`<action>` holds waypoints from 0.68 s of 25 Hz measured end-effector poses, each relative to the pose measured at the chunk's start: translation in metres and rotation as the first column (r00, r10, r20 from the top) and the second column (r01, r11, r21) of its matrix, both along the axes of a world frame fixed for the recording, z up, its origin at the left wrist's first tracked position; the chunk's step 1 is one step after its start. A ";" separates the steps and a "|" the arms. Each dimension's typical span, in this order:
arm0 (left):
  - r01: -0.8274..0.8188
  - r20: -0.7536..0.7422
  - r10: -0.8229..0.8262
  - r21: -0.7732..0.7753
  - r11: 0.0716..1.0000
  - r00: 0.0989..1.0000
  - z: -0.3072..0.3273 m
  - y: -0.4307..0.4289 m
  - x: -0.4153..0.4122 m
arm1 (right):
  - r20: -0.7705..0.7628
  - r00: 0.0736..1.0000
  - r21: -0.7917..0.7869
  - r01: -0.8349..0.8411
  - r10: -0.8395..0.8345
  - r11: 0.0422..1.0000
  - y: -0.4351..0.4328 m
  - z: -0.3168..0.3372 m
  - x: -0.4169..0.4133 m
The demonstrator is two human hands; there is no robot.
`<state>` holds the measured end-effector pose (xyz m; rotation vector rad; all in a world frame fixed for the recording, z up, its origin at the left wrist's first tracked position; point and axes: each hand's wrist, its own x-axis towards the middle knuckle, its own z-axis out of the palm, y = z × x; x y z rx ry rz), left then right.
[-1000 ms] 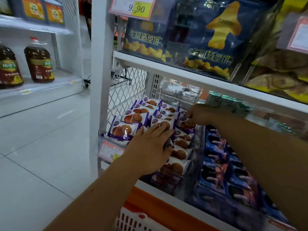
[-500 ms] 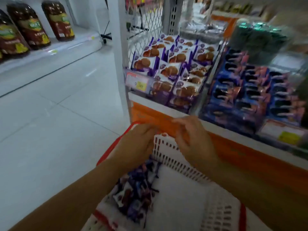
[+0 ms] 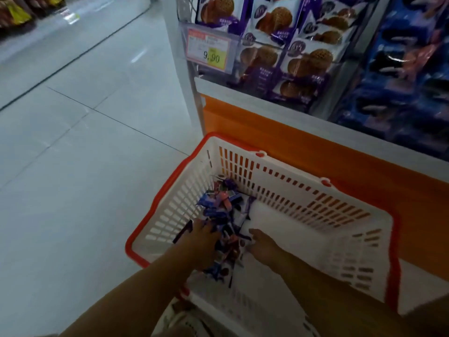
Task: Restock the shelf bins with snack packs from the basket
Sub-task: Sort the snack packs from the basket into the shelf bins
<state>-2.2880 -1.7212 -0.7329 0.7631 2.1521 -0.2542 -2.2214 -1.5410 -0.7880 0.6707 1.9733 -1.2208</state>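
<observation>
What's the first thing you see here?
A white, red-rimmed basket by the shelf, with bright snack packs piled at its left side. The left hand and right hand reach into that pile. Above, a 9.90 price tag hangs beside purple cookie packs.

The basket (image 3: 303,190) is moulded of smooth, slotted white plastic with a red plastic rim, and the snack packs (image 3: 218,207) heaped at its nine o'clock side are wrapped in glossy, crinkled film. The floor (image 3: 73,142) is laid with polished, reflective tiles, and a paper price label (image 3: 211,51) is mounted at twelve o'clock.
</observation>
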 end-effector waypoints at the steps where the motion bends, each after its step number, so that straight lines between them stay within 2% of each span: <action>1: 0.003 0.019 -0.003 -0.033 0.999 1.000 -0.003 0.000 0.001 | 0.003 0.998 -0.027 0.060 -0.060 0.998 -0.007 -0.005 -0.002; 3: -0.002 0.034 0.003 -0.037 0.999 0.999 -0.004 0.002 -0.001 | 0.031 0.987 -0.017 0.161 -0.160 0.987 -0.018 -0.018 -0.002; 7: -0.031 0.044 0.030 0.008 0.999 0.999 -0.006 -0.003 -0.004 | 0.073 0.984 0.027 0.160 -0.162 0.987 -0.027 -0.025 0.006; 9: -0.080 0.065 0.077 0.045 0.996 0.995 0.000 -0.005 -0.004 | 0.126 0.954 -0.032 0.278 -0.272 0.960 -0.018 -0.010 0.006; 11: -0.207 0.089 0.193 0.184 0.961 0.977 0.012 0.001 -0.002 | 0.145 0.888 -0.122 0.454 -0.437 0.882 -0.003 0.016 0.006; 13: -0.392 0.175 0.354 0.295 0.871 0.919 0.029 0.013 0.002 | 0.110 0.836 -0.206 0.548 -0.538 0.810 0.015 0.049 0.008; 14: -0.507 0.256 0.442 0.321 0.800 0.860 0.039 0.020 0.005 | 0.085 0.820 -0.268 0.566 -0.566 0.780 0.022 0.066 0.010; 15: -0.645 0.386 0.526 0.329 0.689 0.758 0.047 0.026 0.007 | 0.049 0.813 -0.333 0.561 -0.581 0.758 0.027 0.083 0.012; 16: -0.778 0.540 0.571 0.317 0.542 0.618 0.056 0.033 0.010 | 0.010 0.811 -0.387 0.543 -0.585 0.745 0.031 0.099 0.013; 17: -0.871 0.673 0.563 0.289 0.397 0.480 0.066 0.039 0.013 | -0.030 0.815 -0.427 0.513 -0.578 0.745 0.035 0.113 0.015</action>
